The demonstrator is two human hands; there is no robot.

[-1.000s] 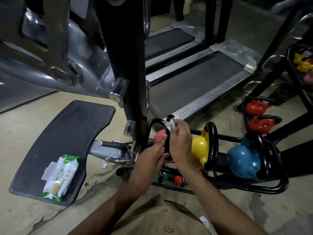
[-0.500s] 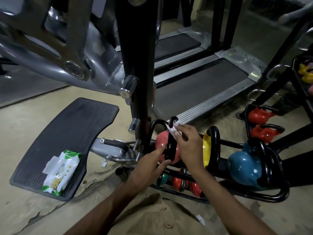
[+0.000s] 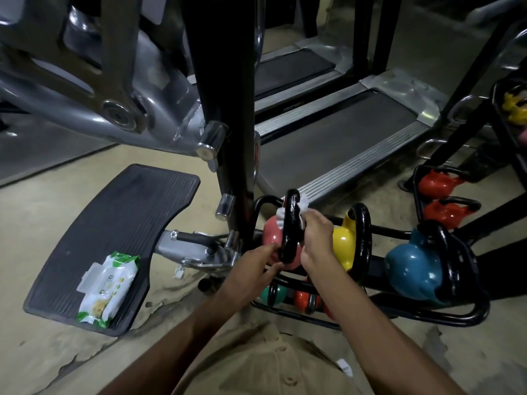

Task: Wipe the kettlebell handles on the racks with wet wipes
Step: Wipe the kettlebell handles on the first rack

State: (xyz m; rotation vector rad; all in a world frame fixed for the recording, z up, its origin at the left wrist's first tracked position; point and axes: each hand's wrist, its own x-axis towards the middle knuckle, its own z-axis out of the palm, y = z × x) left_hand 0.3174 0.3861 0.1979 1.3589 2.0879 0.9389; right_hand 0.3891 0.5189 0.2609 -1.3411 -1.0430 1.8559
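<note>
In the middle of the frame, a pink kettlebell [image 3: 271, 236] sits at the left end of a low black rack [image 3: 459, 316] on the floor. Its black handle [image 3: 290, 223] stands up tall. The right hand [image 3: 316, 238] pinches a white wet wipe [image 3: 304, 202] against the top part of that handle, and the wipe folds round the bar and pokes out on both sides. The left hand [image 3: 253, 266] holds the bottom of the same handle between thumb and fingers. Just to the right on the rack sit a yellow kettlebell [image 3: 343, 248] and then a blue kettlebell [image 3: 410, 266]. At the lower left of the frame, a green and white pack of wipes [image 3: 107, 283] lies on a black ribbed foot plate [image 3: 119, 220].
</note>
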